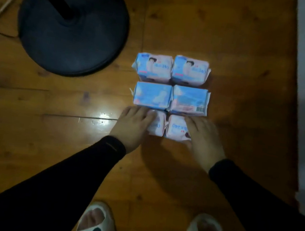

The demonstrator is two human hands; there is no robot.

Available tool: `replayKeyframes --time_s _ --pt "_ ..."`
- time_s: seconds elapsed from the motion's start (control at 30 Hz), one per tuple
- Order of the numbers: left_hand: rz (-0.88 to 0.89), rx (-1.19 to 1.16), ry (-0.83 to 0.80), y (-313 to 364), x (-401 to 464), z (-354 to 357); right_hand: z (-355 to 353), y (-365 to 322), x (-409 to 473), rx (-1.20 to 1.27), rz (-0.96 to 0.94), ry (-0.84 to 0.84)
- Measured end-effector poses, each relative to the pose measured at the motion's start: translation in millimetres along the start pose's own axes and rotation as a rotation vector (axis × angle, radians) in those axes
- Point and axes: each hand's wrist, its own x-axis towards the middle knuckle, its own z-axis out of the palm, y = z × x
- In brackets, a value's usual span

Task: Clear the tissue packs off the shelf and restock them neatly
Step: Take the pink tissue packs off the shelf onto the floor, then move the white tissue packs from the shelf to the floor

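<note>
Six tissue packs on the wooden floor, laid flat in a tight grid, two across, three deep, sides touching. Far pack left [152, 67] and far pack right [190, 71]: blue-and-pink wrap, printed face up, text inverted to the viewer. Middle pack left [152, 95]: mostly blue. Middle pack right [190, 100]: blue over pink, barcode at near right corner. Near pack left [158, 124] and near pack right [177, 127]: pale pink, blue lettering, outer parts covered by hands.

Tissue packs [170, 94] pale blue and pink; sleeves [82, 168] black; floor [235, 39] brown wood grain; slippers [92, 223] white, black logos.
</note>
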Motion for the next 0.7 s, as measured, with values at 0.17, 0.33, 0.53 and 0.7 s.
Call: replayKeyframes --time_s 0.17,0.33,0.53,0.7 --pt "-0.108 0.044 -0.067 13.5 0.8 -15.5 -14.6 -1.0 1.6 0.018 0.016 -0.008" --pt "-0.137 0.031 -0.087 36.9 -16.8 -118.1 -111.7 -6.1 -45.2 0.124 0.045 0.012" --pt "-0.074 -0.124 0.154 86.5 -45.6 -338.0 -323.3 -11.1 -121.2 0.226 0.085 0.198" --pt "-0.016 -0.106 0.388 142.9 -90.8 -555.4 -530.9 -23.3 -201.6 0.221 0.091 0.447"
